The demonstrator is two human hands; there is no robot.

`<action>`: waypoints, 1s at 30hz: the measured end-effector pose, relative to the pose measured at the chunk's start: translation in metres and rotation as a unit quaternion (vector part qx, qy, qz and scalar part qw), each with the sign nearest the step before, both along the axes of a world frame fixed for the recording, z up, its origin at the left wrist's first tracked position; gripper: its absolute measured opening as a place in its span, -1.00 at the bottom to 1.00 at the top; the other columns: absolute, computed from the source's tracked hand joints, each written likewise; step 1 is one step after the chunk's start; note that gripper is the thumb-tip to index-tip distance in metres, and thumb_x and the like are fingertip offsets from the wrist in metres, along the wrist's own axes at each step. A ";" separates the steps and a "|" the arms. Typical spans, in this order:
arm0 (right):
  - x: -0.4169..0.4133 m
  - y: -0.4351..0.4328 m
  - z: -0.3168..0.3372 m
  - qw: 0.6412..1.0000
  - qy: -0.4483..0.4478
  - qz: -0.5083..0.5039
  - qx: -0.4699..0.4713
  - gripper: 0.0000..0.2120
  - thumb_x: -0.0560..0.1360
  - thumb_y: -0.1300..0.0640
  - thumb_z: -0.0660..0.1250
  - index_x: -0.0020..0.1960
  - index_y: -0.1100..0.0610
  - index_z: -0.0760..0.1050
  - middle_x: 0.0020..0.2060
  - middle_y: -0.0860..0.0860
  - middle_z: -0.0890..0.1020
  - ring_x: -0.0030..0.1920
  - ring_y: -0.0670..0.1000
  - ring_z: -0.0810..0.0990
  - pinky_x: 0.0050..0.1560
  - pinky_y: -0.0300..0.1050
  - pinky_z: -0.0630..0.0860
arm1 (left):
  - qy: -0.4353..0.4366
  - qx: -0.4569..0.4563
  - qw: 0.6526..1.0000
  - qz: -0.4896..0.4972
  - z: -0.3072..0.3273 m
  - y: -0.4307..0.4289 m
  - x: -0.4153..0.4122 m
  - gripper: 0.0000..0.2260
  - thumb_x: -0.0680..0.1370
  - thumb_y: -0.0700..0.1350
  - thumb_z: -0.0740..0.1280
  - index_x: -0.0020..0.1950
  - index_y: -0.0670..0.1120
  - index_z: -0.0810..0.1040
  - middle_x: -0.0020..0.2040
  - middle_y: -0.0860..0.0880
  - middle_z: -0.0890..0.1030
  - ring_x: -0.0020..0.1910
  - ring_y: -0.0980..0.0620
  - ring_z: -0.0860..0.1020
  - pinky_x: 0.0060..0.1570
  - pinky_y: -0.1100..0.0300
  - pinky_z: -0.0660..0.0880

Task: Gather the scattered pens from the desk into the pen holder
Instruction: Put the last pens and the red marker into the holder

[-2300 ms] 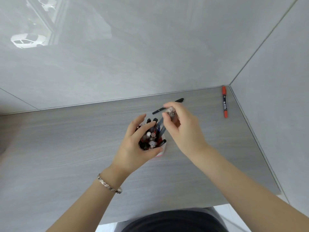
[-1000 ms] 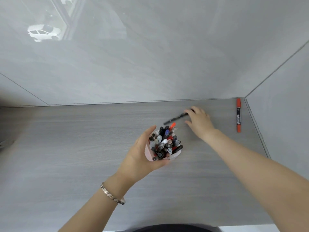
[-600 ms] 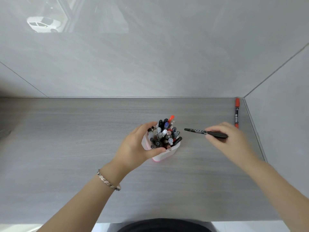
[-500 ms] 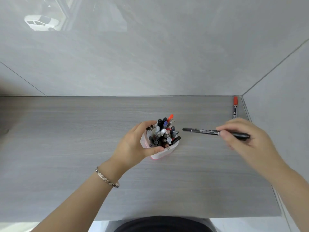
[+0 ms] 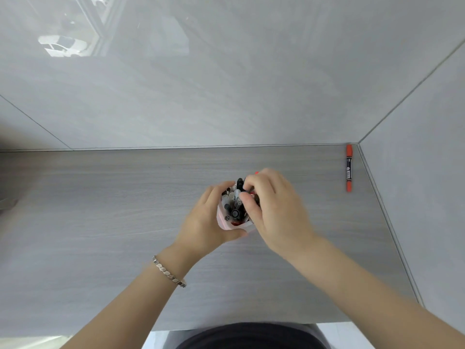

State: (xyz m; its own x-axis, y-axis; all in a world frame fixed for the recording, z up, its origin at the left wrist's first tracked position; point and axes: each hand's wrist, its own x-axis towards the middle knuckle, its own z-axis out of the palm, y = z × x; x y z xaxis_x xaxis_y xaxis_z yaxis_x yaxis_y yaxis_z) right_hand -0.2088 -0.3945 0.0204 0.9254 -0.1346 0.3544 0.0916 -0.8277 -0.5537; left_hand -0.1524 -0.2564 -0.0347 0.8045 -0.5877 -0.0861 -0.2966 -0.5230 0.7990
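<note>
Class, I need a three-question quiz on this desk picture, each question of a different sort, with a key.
1. True or false: the left hand is wrapped around the pen holder.
2. How many pens still lie loose on the desk?
3. The right hand is: A) flat on the desk, B) over the holder's pens, C) on the red marker.

Key: 1 true. 2 one, the red marker near the right wall. 3 B.
</note>
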 end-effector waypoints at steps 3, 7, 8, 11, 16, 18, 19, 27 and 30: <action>0.009 0.006 -0.026 0.997 -0.050 -0.050 -0.037 -0.85 0.48 0.09 0.14 0.01 0.10 0.37 -0.25 0.13 0.55 -0.16 0.04 0.36 -0.12 -0.10 0.33 | 0.029 -0.040 0.998 0.028 -0.002 -0.007 -0.008 -0.18 0.16 -0.02 0.57 0.25 0.27 0.17 0.25 0.06 0.42 0.25 0.11 0.40 0.03 0.48 0.40; 0.000 0.010 -0.055 0.987 -0.017 -0.051 -0.152 -0.66 0.48 0.04 0.13 0.23 0.02 0.41 -0.06 0.01 0.35 0.02 0.05 0.34 0.08 -0.03 0.25 | 0.060 -0.052 0.995 0.063 -0.005 -0.014 -0.010 -0.13 0.14 0.02 0.53 0.34 0.15 0.13 0.25 0.02 0.45 0.26 0.03 0.43 -0.01 0.55 0.37; -0.006 0.007 -0.059 0.986 -0.014 -0.049 -0.159 -0.66 0.49 0.05 0.13 0.25 0.01 0.40 0.00 0.01 0.37 0.09 0.06 0.34 0.14 0.01 0.25 | 0.067 -0.050 0.994 0.064 -0.004 -0.015 -0.009 -0.09 0.16 -0.05 0.56 0.38 0.11 0.12 0.26 0.02 0.44 0.27 0.02 0.43 0.04 0.48 0.37; -0.021 -0.009 -0.062 0.990 -0.068 -0.035 -0.115 -0.73 0.49 0.15 0.21 0.18 0.05 0.46 0.04 0.03 0.61 0.19 0.05 0.40 0.17 0.01 0.34 | 0.057 -0.046 0.995 0.065 -0.001 -0.018 -0.010 -0.11 0.19 -0.11 0.59 0.40 0.03 0.18 0.23 0.05 0.43 0.27 0.07 0.41 0.13 0.34 0.35; -0.030 -0.031 -0.068 0.986 -0.154 -0.043 -0.037 -0.86 0.46 0.14 0.34 0.02 0.06 0.53 0.02 -0.01 0.63 0.12 0.03 0.50 0.04 -0.02 0.46 | 0.046 -0.029 0.997 0.057 0.008 -0.027 -0.018 -0.15 0.17 -0.08 0.60 0.36 0.07 0.24 0.13 0.18 0.47 0.19 0.10 0.46 0.09 0.40 0.34; -0.031 -0.038 -0.067 0.988 -0.149 -0.048 -0.003 -0.85 0.47 0.09 0.32 0.03 0.04 0.53 0.11 -0.01 0.50 0.14 0.06 0.47 0.12 -0.03 0.43 | 0.052 -0.028 0.997 0.058 0.013 -0.032 -0.018 -0.17 0.18 -0.10 0.59 0.35 0.10 0.24 0.08 0.24 0.44 0.15 0.09 0.48 0.10 0.29 0.41; -0.031 -0.044 -0.065 0.988 -0.149 -0.040 -0.023 -0.85 0.49 0.07 0.30 0.05 0.02 0.52 0.15 0.01 0.46 0.15 0.07 0.46 0.16 -0.06 0.40 | 0.055 -0.025 0.997 0.056 0.014 -0.034 -0.017 -0.17 0.18 -0.09 0.58 0.34 0.13 0.24 0.10 0.22 0.46 0.15 0.07 0.49 0.13 0.21 0.44; 0.004 -0.168 -0.087 0.959 0.121 -0.244 -0.078 -0.66 0.51 0.15 0.19 0.27 0.15 0.40 0.28 0.30 0.41 0.27 0.28 0.35 0.27 0.15 0.33 | 0.077 -0.047 0.994 0.064 0.022 -0.048 0.006 -0.20 0.21 -0.15 0.57 0.28 0.24 0.23 0.20 0.15 0.45 0.21 0.13 0.41 0.24 0.15 0.39; 0.017 -0.208 -0.108 0.892 0.300 -0.335 -0.056 -0.58 0.51 0.19 0.18 0.35 0.22 0.25 0.30 0.35 0.33 0.30 0.33 0.27 0.30 0.17 0.27 | 0.067 -0.037 0.996 0.050 0.023 -0.053 0.009 -0.21 0.21 -0.14 0.56 0.25 0.29 0.20 0.24 0.09 0.46 0.22 0.14 0.41 0.22 0.21 0.36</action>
State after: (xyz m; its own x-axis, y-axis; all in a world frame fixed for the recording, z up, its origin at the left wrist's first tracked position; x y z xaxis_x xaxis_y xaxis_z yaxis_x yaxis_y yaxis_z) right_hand -0.1916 -0.6021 -0.0877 0.6784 -0.7229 -0.1308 -0.7284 -0.6387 -0.2478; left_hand -0.1432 -0.3092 -0.0116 0.8439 -0.5133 -0.1561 -0.1341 -0.4835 0.8650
